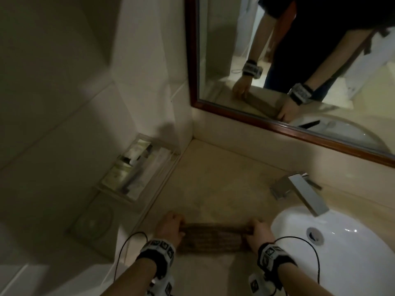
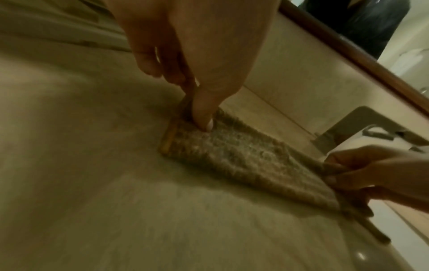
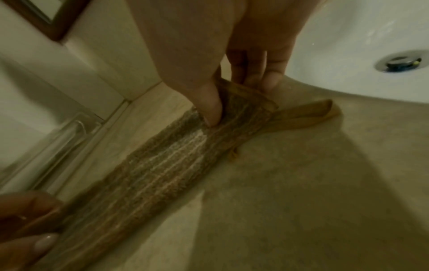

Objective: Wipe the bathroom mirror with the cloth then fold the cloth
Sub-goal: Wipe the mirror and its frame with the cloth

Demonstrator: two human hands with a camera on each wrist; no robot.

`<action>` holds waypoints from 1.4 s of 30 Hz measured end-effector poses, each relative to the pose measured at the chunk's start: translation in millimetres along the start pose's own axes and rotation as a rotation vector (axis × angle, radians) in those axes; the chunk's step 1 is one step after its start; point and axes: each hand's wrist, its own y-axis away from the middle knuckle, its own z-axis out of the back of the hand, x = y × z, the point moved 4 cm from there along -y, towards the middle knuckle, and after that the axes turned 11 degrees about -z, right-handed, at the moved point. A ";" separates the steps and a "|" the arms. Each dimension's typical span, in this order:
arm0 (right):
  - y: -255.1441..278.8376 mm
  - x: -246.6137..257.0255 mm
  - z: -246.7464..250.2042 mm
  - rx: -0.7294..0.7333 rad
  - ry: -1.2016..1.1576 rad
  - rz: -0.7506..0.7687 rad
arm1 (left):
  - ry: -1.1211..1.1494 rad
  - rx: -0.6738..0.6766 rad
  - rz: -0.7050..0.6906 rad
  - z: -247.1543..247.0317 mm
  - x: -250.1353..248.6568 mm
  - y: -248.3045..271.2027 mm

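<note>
A brown ribbed cloth (image 1: pixel 210 237) lies stretched on the beige counter (image 1: pixel 213 184) between both hands, its far long edge lifted and turned toward me. My left hand (image 1: pixel 171 226) pinches the cloth's left end (image 2: pixel 185 117) between thumb and fingers. My right hand (image 1: pixel 257 230) pinches the right end (image 3: pixel 223 102), thumb on top and fingers behind. A tan hem strip (image 3: pixel 308 111) trails out past the right hand. The wood-framed mirror (image 1: pixel 277 50) hangs on the wall beyond the counter.
A white sink basin (image 1: pixel 346 253) sits just right of my right hand, with a chrome tap (image 1: pixel 303 191) behind it. A clear tray of toiletries (image 1: pixel 136 165) stands on a ledge at the left wall. Bare counter lies between the cloth and the mirror.
</note>
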 end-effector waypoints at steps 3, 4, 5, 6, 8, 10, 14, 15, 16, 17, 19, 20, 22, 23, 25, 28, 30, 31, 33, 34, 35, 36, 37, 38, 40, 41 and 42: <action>14.3 3.0 18.1 -0.035 0.022 -0.007 | -0.095 0.011 -0.021 25.7 -12.9 -0.4; 19.6 4.5 31.7 -0.077 0.001 0.014 | -0.095 -0.015 -0.042 38.2 -22.5 -1.4; 25.1 7.0 48.7 -0.125 -0.031 0.043 | -0.086 -0.045 -0.073 53.2 -33.1 -2.4; 29.3 9.9 67.9 -0.175 -0.070 0.083 | -0.088 -0.059 -0.099 70.5 -45.6 -3.7; 37.9 16.9 111.8 -0.254 -0.144 0.130 | -0.132 -0.128 -0.122 114.1 -71.5 -6.0; 45.8 24.9 161.1 -0.372 -0.223 0.173 | -0.191 -0.272 -0.129 163.0 -95.3 -13.6; 57.6 45.3 259.5 -0.606 -0.450 0.184 | -0.100 -0.505 -0.135 254.9 -146.1 -29.4; 58.8 50.1 282.4 -0.653 -0.499 0.165 | -0.042 -0.547 -0.166 275.6 -157.6 -34.5; 59.7 55.0 305.1 -0.685 -0.562 0.165 | 0.045 -0.588 -0.209 295.7 -169.5 -39.5; 61.7 60.2 326.2 -0.691 -0.654 0.167 | 0.165 -0.636 -0.263 314.0 -179.9 -44.9; 68.0 69.6 364.6 -0.704 -0.859 0.184 | 0.446 -0.706 -0.346 347.1 -200.4 -52.8; 73.2 74.1 383.2 -0.747 -0.924 0.189 | 0.559 -0.735 -0.366 363.1 -210.6 -55.6; 81.5 83.0 419.5 -0.856 -1.001 0.217 | 0.731 -0.766 -0.401 393.1 -230.3 -64.3; 85.4 87.3 436.2 -0.908 -1.035 0.239 | 0.810 -0.785 -0.427 407.5 -240.9 -68.6; 87.9 95.5 465.5 -0.986 -1.086 0.280 | 0.948 -0.845 -0.487 433.6 -259.8 -76.4; 88.3 107.2 497.4 -1.120 -1.180 0.330 | 1.114 -0.934 -0.579 460.9 -284.3 -89.4; 91.9 114.4 509.0 -1.246 -1.205 0.348 | 1.227 -0.985 -0.654 470.3 -296.5 -99.5; 93.6 116.8 511.5 -1.308 -1.226 0.346 | 1.270 -1.030 -0.693 472.8 -300.9 -102.8; 98.3 121.8 509.0 -1.389 -1.283 0.346 | 1.334 -1.144 -0.738 472.5 -304.9 -107.0; 98.5 125.6 506.0 -1.404 -1.311 0.369 | 1.366 -1.197 -0.746 470.3 -305.3 -108.7; 97.7 131.0 502.4 -1.420 -1.325 0.411 | 1.388 -1.244 -0.761 467.8 -306.5 -110.0; 98.7 133.8 498.1 -1.456 -1.311 0.466 | 1.379 -1.295 -0.780 463.7 -307.7 -107.8; 96.9 138.3 495.0 -1.509 -1.256 0.526 | 1.333 -1.346 -0.796 460.1 -308.8 -108.9; 94.5 143.4 492.4 -1.563 -1.172 0.588 | 1.263 -1.388 -0.809 456.8 -310.7 -109.8; 83.0 153.8 485.2 -1.659 -0.939 0.707 | 1.064 -1.453 -0.848 450.7 -315.2 -111.2; 75.7 157.7 479.9 -1.701 -0.820 0.742 | 0.944 -1.488 -0.884 447.2 -318.4 -111.3; 68.3 160.3 474.8 -1.732 -0.726 0.750 | 0.825 -1.517 -0.920 442.7 -322.2 -112.6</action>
